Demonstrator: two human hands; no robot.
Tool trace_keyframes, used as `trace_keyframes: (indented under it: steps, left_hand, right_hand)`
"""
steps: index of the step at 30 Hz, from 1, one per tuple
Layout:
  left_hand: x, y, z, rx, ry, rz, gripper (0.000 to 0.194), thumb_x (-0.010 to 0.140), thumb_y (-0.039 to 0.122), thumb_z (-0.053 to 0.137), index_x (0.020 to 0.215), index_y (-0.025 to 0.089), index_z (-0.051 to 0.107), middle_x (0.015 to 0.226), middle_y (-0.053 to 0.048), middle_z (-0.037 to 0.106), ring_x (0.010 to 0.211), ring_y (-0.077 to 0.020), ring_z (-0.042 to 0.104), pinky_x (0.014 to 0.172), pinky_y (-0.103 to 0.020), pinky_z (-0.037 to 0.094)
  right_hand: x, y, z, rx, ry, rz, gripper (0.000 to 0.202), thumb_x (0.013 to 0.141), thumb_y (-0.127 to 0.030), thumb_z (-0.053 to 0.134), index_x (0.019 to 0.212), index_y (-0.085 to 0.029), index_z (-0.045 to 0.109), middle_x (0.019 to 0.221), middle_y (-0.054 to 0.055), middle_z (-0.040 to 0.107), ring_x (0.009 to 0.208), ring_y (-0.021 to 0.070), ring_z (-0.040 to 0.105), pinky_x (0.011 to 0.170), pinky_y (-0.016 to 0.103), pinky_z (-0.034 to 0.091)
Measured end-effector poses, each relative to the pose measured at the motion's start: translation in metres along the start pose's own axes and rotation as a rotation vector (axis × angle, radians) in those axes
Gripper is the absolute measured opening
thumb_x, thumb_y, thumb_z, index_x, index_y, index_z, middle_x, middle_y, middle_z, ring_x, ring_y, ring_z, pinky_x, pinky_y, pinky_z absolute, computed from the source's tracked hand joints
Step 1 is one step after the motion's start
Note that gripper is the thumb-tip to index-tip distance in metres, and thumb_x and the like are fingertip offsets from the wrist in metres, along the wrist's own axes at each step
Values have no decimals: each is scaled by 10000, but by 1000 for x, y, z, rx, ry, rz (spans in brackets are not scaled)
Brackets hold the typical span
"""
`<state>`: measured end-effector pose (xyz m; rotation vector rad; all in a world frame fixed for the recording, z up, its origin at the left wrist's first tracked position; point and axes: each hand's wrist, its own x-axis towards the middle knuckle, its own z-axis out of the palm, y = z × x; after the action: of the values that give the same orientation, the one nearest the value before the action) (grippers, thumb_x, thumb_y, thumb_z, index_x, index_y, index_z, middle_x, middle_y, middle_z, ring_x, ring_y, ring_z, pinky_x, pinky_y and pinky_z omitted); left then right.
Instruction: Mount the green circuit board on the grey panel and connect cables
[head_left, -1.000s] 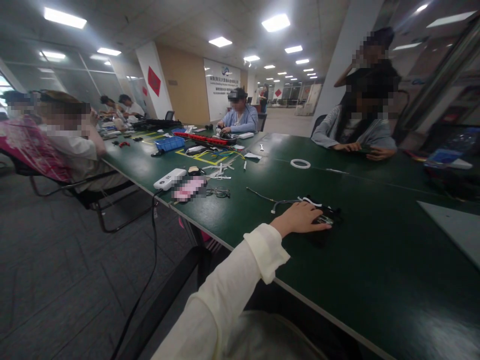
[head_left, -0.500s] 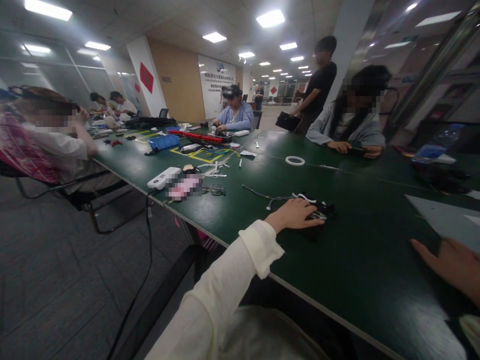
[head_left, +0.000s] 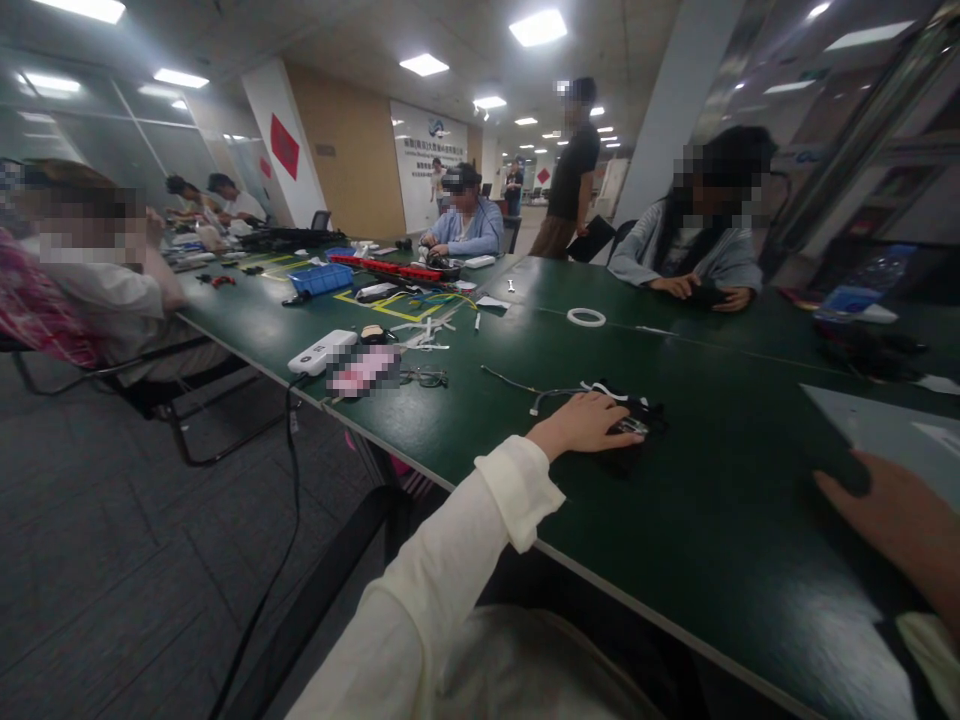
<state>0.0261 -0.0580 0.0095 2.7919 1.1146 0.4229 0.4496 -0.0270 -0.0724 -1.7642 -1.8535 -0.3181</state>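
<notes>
Mid-frame, grey cable (head_left: 555,393) on table (head_left: 720,560), end seemingly unplugged; right of ctr, L hand (head_left: 586,422) atop dark part (head_left: 634,427), clamped or not can't tell; lower R, R hand (head_left: 904,515) nr grey board (head_left: 840,415), grip unclear. Nothing visibly finished; remainder unclear.

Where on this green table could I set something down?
Bare tabletop shows between the left hand and the right hand, and between the white ring and the grey cable; either might do. It is crowded around the blue bin, white strips and white box.
</notes>
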Motion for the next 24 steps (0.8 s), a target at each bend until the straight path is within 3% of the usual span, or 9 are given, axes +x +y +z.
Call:
trace_keyframes:
  steps: [3,9,14,24]
  left_hand:
    - [0,0,0,2,4,1,572,878,573,284,1233,162,465,1254,-95,497,1157,-230,425,950,-378,345]
    - [1,2,3,55,24,-4,543,885,559,283,1209,171,481,1243,-96,506,1158,-226,425,952,-370,338]
    - [2,3,3,72,24,-12,547,888,558,279,1227,172,467,1228,-94,511,1152,-221,435,956,-360,336]
    - [2,4,4,73,53,-3,500,896,536,285,1183,186,497,1228,-86,508,1153,-210,436,960,-347,332]
  right_hand:
    - [-3,-12,-14,-69,-71,61,770,745,-632,387,1255,-69,512,1133,246,545,1022,346,499,811,450,375]
    - [-8,-45,-32,-85,-73,142,656,790,-564,387,1228,-100,539,1189,197,533,1047,325,493,804,427,390]
    - [-12,-71,-38,-13,-29,123,585,813,-554,382,1205,-153,549,1177,176,544,1043,308,504,800,406,395]
    - [-24,-136,-51,219,-117,4,535,845,-503,387,1235,-159,513,1212,131,529,861,247,550,780,355,408]
